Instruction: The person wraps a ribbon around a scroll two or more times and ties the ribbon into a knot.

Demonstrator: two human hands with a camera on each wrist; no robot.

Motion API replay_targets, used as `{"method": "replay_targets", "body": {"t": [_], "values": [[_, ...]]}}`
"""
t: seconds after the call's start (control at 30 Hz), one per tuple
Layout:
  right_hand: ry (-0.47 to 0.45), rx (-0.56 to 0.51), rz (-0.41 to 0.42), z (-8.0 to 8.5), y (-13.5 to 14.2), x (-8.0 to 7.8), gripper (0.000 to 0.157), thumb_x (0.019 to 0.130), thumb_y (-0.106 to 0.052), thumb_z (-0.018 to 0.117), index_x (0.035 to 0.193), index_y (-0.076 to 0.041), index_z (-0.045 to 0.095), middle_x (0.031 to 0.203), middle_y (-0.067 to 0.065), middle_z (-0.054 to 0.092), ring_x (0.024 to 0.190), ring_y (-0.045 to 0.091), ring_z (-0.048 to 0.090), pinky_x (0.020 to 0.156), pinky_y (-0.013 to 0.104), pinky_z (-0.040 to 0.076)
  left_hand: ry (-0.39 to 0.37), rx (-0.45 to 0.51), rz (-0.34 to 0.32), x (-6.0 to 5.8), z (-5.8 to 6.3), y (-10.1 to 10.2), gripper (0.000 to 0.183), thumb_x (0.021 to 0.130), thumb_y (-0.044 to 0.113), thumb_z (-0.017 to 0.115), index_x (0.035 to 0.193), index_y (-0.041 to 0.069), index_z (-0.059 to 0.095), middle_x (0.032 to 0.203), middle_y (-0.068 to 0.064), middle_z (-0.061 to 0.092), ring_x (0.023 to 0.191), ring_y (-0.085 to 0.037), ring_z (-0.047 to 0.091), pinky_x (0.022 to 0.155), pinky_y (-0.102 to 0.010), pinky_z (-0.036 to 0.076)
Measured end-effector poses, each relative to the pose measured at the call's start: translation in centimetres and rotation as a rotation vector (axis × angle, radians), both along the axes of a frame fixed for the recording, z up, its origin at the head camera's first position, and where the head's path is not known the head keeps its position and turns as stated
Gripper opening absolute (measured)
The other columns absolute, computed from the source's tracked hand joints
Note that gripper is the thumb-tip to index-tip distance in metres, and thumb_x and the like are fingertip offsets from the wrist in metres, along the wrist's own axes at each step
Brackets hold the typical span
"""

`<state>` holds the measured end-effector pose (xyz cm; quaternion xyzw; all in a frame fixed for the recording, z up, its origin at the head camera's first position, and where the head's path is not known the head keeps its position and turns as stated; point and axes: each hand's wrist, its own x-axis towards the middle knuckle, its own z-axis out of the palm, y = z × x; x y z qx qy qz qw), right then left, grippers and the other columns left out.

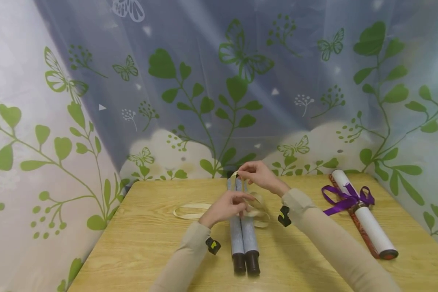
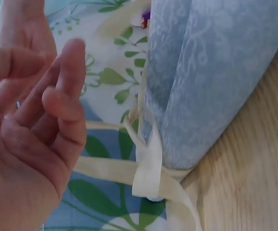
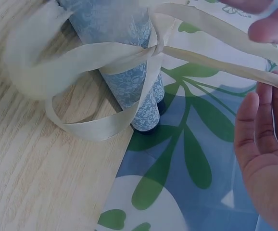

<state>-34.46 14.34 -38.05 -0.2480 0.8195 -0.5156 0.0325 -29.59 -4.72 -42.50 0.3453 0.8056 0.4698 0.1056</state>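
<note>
A scroll (image 1: 249,237), rolled from both ends into two light-blue patterned tubes with dark brown knobs, lies lengthwise on the table. Cream ribbon (image 3: 105,53) is knotted around it toward its far end, with loops spreading to both sides. My right hand (image 1: 258,175) pinches a loop of that ribbon above the scroll's far end. Over the scroll's middle hovers my left hand (image 1: 229,207), fingers loosely extended toward the right. The left wrist view has the left hand (image 2: 38,125) beside the knot, with strands of ribbon passing behind its fingers.
To the right on the wooden table (image 1: 145,239) lies a white scroll (image 1: 376,229) bound with a purple ribbon bow (image 1: 350,198); a reddish patterned strip shows along its left side. A leaf-and-butterfly curtain (image 1: 189,134) hangs behind the table's far edge.
</note>
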Motion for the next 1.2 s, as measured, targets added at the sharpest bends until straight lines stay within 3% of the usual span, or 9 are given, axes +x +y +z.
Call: {"method": "replay_targets", "body": {"t": [0.1,0.2,0.33,0.57,0.73,0.87,0.97,1.1,1.2], "values": [[-0.004,0.007,-0.006,0.0,-0.1,0.0,0.025,0.099,-0.026,0.058,0.113,-0.007,0.068,0.106,0.015,0.070,0.093,0.020,0.066,0.076,0.035,0.055,0.021,0.020,0.056,-0.3,0.1,-0.5,0.028,0.100,0.010,0.049,0.121,0.011,0.068,0.093,-0.019,0.073,0.071,-0.040,0.067,0.053,-0.034,0.050],[-0.006,0.010,-0.014,0.1,-0.1,0.1,0.026,0.099,-0.027,0.059,0.114,-0.007,0.068,0.105,0.013,0.071,0.093,0.021,0.066,0.076,0.034,0.055,0.033,0.061,0.070,-0.5,0.2,-1.0,0.025,0.101,0.011,0.050,0.117,0.008,0.070,0.092,-0.021,0.072,0.071,-0.042,0.065,0.047,-0.028,0.043],[-0.008,0.012,-0.015,0.5,-0.2,0.5,0.028,0.100,-0.026,0.058,0.116,-0.005,0.067,0.107,0.016,0.069,0.097,0.026,0.065,0.077,0.035,0.055,0.043,0.068,0.099,-0.2,0.9,-1.2,0.024,0.101,0.009,0.051,0.115,0.003,0.070,0.091,-0.021,0.072,0.065,-0.031,0.065,0.047,-0.022,0.039],[-0.020,0.005,-0.020,0.2,-0.2,0.3,0.026,0.100,-0.027,0.058,0.115,-0.008,0.068,0.109,0.018,0.068,0.096,0.025,0.065,0.078,0.036,0.056,0.070,0.085,0.172,-0.7,0.4,-1.7,0.025,0.101,0.027,0.056,0.103,0.011,0.075,0.088,-0.020,0.071,0.068,-0.034,0.065,0.054,-0.028,0.048],[-0.032,0.003,-0.030,0.0,-0.3,0.2,0.026,0.099,-0.028,0.060,0.113,-0.009,0.069,0.107,0.016,0.069,0.098,0.028,0.065,0.077,0.035,0.056,0.221,0.075,0.332,-0.9,0.3,-1.5,0.029,0.100,0.032,0.057,0.085,0.013,0.073,0.071,-0.008,0.067,0.053,-0.015,0.053,0.049,-0.028,0.044],[-0.021,0.003,-0.024,-0.2,-0.3,0.3,0.027,0.098,-0.029,0.060,0.114,-0.008,0.069,0.110,0.016,0.068,0.102,0.034,0.064,0.077,0.035,0.056,0.438,0.036,0.522,-1.2,0.1,-1.1,0.024,0.097,0.031,0.062,0.080,0.016,0.069,0.064,0.002,0.063,0.050,-0.006,0.047,0.047,-0.022,0.038],[-0.013,0.003,-0.027,-0.2,-0.3,0.4,0.027,0.097,-0.030,0.062,0.112,-0.009,0.070,0.111,0.012,0.069,0.101,0.033,0.064,0.077,0.035,0.056,0.614,0.015,0.638,-1.5,-0.1,-0.8,0.016,0.093,0.028,0.067,0.090,0.013,0.067,0.074,0.000,0.065,0.052,-0.007,0.047,0.049,-0.021,0.038],[0.008,0.010,-0.026,-0.2,-0.4,0.4,0.026,0.097,-0.032,0.062,0.111,-0.012,0.071,0.109,0.007,0.069,0.093,0.025,0.065,0.077,0.035,0.055,0.772,0.039,0.673,-1.8,0.0,-0.5,0.025,0.091,0.020,0.071,0.112,0.008,0.068,0.095,-0.008,0.069,0.055,-0.011,0.053,0.050,-0.021,0.040],[0.024,0.007,-0.023,-0.3,-0.5,0.4,0.025,0.097,-0.030,0.062,0.111,-0.012,0.072,0.106,0.008,0.070,0.086,0.020,0.064,0.075,0.036,0.055,0.844,0.062,0.664,-2.0,0.0,-0.3,0.023,0.091,0.013,0.070,0.113,0.008,0.072,0.095,-0.008,0.073,0.056,-0.012,0.060,0.051,-0.020,0.045]]}}
